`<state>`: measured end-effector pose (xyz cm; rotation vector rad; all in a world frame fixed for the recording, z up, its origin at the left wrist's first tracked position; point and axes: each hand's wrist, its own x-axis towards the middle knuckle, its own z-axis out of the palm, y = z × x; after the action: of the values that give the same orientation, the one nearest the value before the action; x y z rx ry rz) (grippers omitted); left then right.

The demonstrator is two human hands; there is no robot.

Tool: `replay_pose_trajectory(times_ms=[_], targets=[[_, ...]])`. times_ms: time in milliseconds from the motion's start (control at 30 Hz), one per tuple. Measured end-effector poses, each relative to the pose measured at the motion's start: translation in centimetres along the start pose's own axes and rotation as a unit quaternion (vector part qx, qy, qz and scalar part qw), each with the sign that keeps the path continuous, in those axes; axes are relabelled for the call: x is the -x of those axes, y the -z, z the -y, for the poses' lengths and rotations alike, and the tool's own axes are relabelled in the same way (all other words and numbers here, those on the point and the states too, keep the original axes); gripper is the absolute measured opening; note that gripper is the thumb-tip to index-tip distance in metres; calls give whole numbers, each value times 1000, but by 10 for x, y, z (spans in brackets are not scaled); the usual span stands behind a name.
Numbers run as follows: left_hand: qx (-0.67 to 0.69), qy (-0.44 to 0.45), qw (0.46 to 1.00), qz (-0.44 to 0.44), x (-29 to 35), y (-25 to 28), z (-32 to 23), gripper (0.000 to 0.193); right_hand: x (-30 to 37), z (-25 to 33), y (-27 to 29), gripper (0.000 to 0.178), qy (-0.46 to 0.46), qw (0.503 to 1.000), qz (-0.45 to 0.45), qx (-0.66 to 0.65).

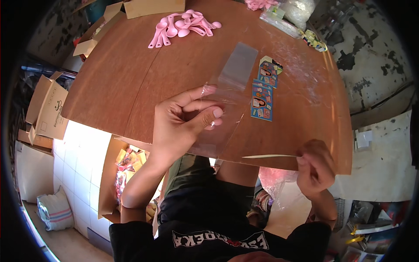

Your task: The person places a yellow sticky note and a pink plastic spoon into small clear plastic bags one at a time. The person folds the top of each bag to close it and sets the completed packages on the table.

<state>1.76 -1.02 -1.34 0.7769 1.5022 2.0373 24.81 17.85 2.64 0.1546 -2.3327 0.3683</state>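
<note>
My left hand pinches a clear plastic bag between thumb and fingers, above the table's near edge. The bag is so transparent that its outline is hard to follow. In the closed fingers of my right hand is a thin pale strip that points left, apart from the bag. Flat clear plastic bags lie beyond my left hand. To their right are printed blue cards, some overlapping. A pile of pink measuring spoons lies at the far side.
The brown wooden table fills the middle. Clear wrapped packs and a yellow patterned bundle sit at its far right. A cardboard box of packaged items stands below the near left edge; another carton is farther left.
</note>
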Motion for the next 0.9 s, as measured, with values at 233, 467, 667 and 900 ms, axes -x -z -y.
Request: replay_pose_trajectory(times_ms=[233, 467, 667, 900], targets=[[12, 24, 997, 78, 10, -22, -7, 39, -59, -5, -15, 14, -102, 975, -153, -125], [-84, -5, 992, 97, 17, -15, -5, 43, -69, -13, -23, 16, -108, 986, -2, -129], [-71, 8, 988, 133, 19, -20, -6, 44, -70, 0, -30, 13, -167, 973, 37, -154], [-117, -76, 983, 121, 24, -20, -1, 35, -76, 8, -40, 13, -107, 954, 168, -224]])
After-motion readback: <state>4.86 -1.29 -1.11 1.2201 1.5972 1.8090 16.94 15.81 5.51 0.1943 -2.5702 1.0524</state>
